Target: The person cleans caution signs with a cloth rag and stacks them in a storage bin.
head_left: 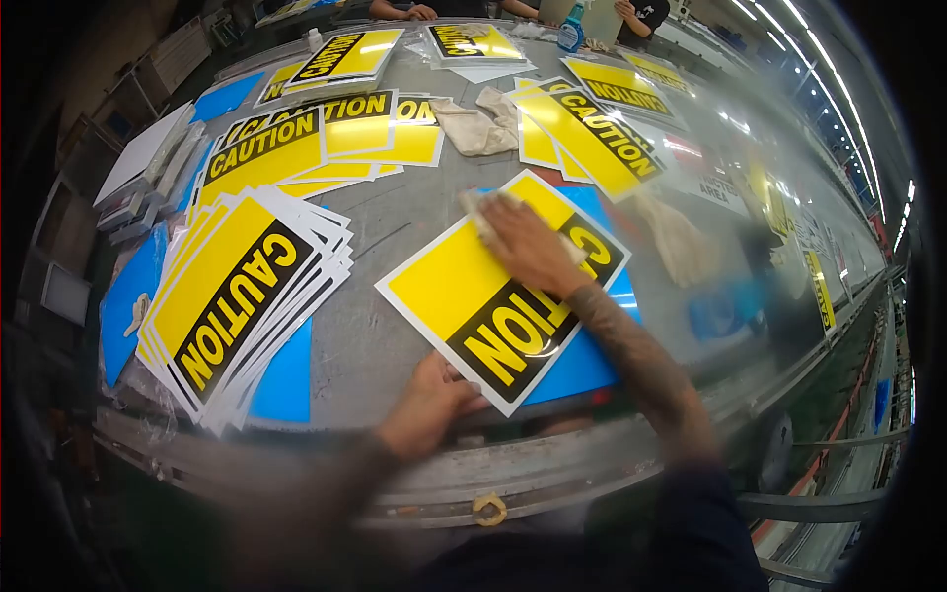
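Across the grey worktable [365,345], at the side nearest me, a yellow and black caution sign [444,281] lies askew, partly over a blue sheet [582,370]. The right hand [528,237] is closed over a pale cloth [478,209] and presses it against the sign's face, its forearm reaching across the black lettered band. The left hand [434,400] is at the sign's near edge, by the end of the word; the fingers are blurred and partly hidden, so I can't tell whether they pinch the edge or just brace it. The two hands are well apart.

To the left sits a fanned stack of caution signs [237,296], with another blue sheet [286,380] showing from under it. Beyond them I see a spread of caution signs [266,143], a crumpled cloth [469,128], and more caution signs [602,138] over to the right. A limp cloth [676,242] lies just right of the working arm. At the far side stands a spray bottle [571,30] of blue liquid, near a co-worker's hand [627,12].
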A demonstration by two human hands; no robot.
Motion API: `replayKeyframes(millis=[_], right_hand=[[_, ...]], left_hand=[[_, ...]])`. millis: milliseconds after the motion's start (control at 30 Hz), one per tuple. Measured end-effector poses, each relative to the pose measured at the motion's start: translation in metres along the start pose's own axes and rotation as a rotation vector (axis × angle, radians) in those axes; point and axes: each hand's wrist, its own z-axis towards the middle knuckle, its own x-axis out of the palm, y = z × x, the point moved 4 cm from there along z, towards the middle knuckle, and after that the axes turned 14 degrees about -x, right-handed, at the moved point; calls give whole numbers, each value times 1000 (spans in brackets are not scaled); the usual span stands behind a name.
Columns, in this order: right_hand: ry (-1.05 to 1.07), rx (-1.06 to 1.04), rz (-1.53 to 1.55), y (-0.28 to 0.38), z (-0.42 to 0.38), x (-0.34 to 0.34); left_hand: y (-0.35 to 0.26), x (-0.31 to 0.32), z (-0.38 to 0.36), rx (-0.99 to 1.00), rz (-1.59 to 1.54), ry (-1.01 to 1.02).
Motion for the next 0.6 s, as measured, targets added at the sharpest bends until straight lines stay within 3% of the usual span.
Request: replayKeyframes(millis=[133, 267, 367, 433, 500, 533, 567, 600], right_hand=[[92, -151, 284, 104, 8, -12], [99, -196, 668, 144, 6, -16], [-16, -73, 777, 148, -13, -28], [32, 249, 945, 149, -29, -45], [-147, 401, 1156, 147, -59, -47], [-231, 511, 1427, 148, -75, -50], [-305, 589, 1446, 139, -91, -57], [-349, 687, 1254, 120, -99, -73]], left_hand=[[-2, -2, -1, 3, 46, 15], [4, -25, 13, 127, -163, 316], [5, -29, 17, 108, -394, 489], [3, -20, 9, 90, -397, 421], [-2, -10, 0, 64, -394, 312], [-2, -7, -1, 78, -387, 266], [-6, -8, 0, 91, -369, 245], [-12, -10, 0, 99, -376, 251]])
